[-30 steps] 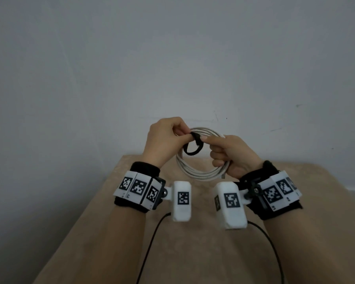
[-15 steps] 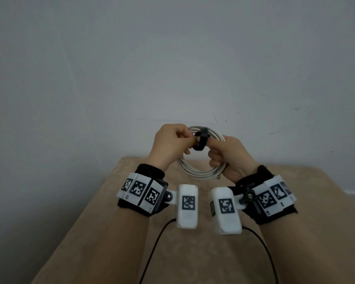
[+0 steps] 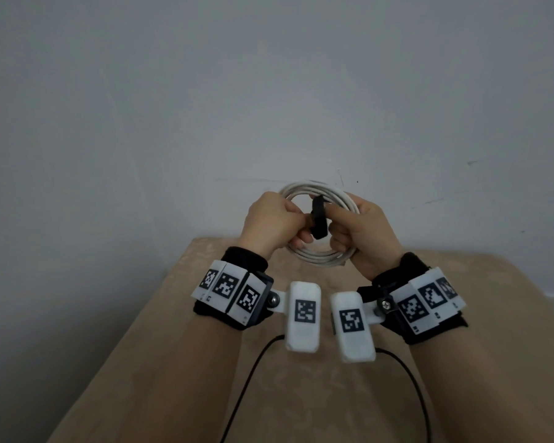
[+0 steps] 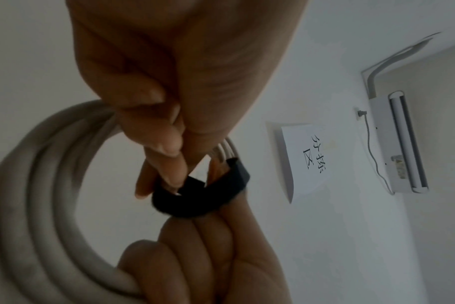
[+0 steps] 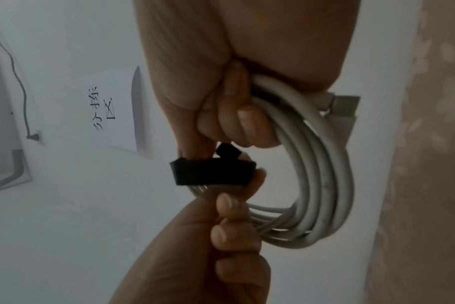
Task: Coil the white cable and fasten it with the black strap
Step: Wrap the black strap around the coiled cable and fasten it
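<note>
The white cable is wound into a coil of several turns and held in the air between both hands. My right hand grips the coil's right side with curled fingers, and the metal plug sticks out beside them. The black strap is looped round the coil's strands near its top. My left hand pinches the strap between thumb and fingertips. In the right wrist view the strap is a flat band across the strands, and its free end is hidden behind the fingers.
A beige patterned tabletop lies below the hands against a plain grey wall. Two thin black leads run from the wrist cameras across it. A paper sign and a wall air conditioner show in the wrist views.
The hands have drawn closer together and risen a little. The strap, a loose open loop a second ago, now sits tighter against the coil.
</note>
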The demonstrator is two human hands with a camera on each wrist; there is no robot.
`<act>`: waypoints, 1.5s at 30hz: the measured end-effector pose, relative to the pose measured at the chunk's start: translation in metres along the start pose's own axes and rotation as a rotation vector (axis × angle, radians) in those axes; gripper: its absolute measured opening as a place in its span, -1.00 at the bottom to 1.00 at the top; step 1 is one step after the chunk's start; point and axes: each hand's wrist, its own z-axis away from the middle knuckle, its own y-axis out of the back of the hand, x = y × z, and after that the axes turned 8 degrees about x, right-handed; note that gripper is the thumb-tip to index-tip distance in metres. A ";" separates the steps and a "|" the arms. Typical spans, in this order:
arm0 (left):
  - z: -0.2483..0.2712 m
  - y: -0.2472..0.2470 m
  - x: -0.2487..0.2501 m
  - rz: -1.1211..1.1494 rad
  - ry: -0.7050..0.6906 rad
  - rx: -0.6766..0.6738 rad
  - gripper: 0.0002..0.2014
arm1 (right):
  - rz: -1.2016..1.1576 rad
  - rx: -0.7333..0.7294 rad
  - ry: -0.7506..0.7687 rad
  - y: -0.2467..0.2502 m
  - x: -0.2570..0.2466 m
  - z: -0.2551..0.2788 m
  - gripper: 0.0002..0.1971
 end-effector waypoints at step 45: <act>0.004 0.010 0.013 0.399 0.107 -0.203 -0.83 | -0.114 0.225 0.027 0.000 -0.013 0.003 -0.69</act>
